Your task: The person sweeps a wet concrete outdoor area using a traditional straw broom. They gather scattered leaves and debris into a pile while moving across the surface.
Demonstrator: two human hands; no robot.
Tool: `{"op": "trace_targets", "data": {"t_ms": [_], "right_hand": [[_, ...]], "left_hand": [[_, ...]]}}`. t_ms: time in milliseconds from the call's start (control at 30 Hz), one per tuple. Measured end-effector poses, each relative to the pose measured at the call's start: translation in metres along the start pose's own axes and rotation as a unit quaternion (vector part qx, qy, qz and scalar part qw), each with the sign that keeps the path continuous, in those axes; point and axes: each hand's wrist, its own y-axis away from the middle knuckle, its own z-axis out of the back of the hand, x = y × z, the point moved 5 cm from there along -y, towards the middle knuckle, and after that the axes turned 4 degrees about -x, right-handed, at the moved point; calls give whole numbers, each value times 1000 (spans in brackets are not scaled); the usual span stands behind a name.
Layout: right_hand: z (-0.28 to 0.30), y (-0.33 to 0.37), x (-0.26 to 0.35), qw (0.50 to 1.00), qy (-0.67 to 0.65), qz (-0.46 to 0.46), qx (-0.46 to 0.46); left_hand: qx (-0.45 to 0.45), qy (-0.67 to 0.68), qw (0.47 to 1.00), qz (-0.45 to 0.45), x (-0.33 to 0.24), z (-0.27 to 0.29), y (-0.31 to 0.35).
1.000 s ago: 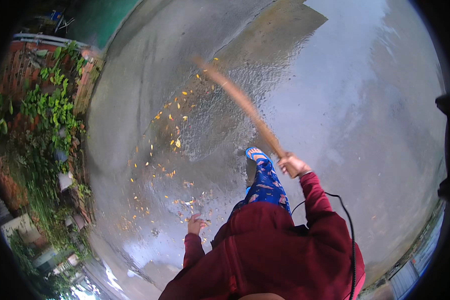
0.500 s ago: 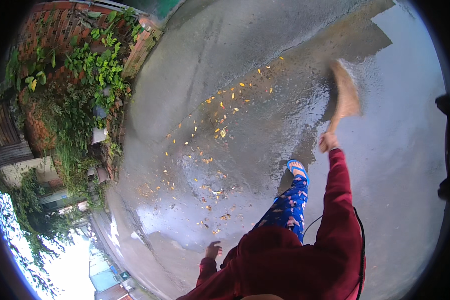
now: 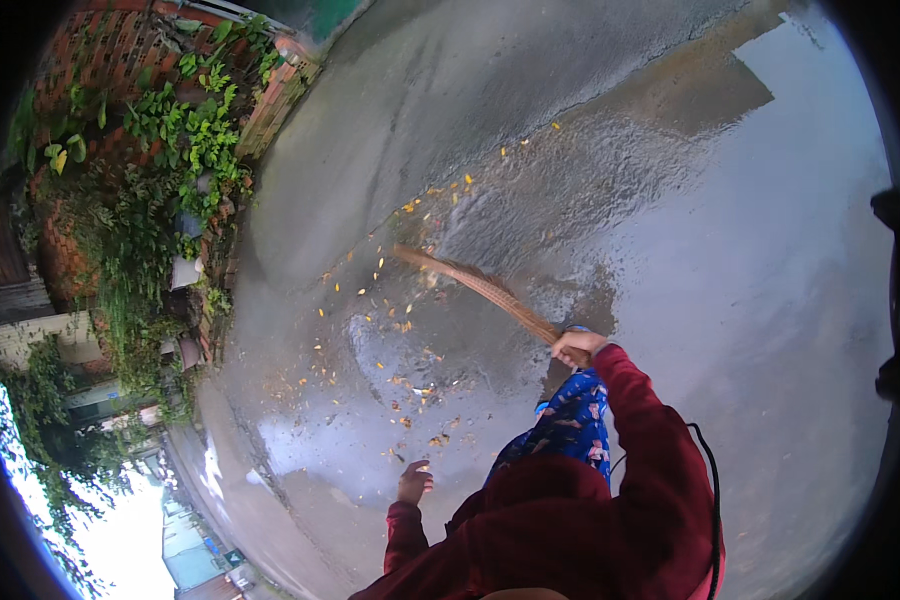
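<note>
My right hand point(image 3: 578, 348) is wrapped round the handle end of a brown straw hand broom point(image 3: 492, 290). The broom reaches out to the left, low over the wet concrete, its tip among scattered yellow leaves point(image 3: 398, 325). My left hand point(image 3: 415, 482) hangs free at my left side, fingers loosely bent and apart, and I see nothing held in it. Below my right hand is my leg in blue patterned trousers point(image 3: 567, 418). My arm and the broom handle mostly hide the blue sandal on that foot.
Wet concrete ground point(image 3: 750, 330) spreads all around, with shiny puddled water point(image 3: 820, 200) at the right. Along the left stands a brick wall point(image 3: 270, 110) overgrown with green plants point(image 3: 180, 130). A raised seam crosses the ground beyond the leaves.
My right hand has swung the broom from the far right across to the left, into the leaves. Several leaves along the far seam have shifted or are gone from view. My left hand has risen slightly.
</note>
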Motion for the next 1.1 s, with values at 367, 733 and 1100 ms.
{"op": "trace_targets", "data": {"t_ms": [367, 733, 1100], "right_hand": [[126, 156, 117, 913, 3, 289, -288], [113, -14, 150, 869, 254, 211, -368], [-11, 0, 108, 998, 53, -38, 22]], "left_hand": [[101, 55, 988, 107, 53, -64, -1], [25, 95, 982, 160, 66, -46, 42], [34, 38, 997, -63, -45, -53, -4]]}}
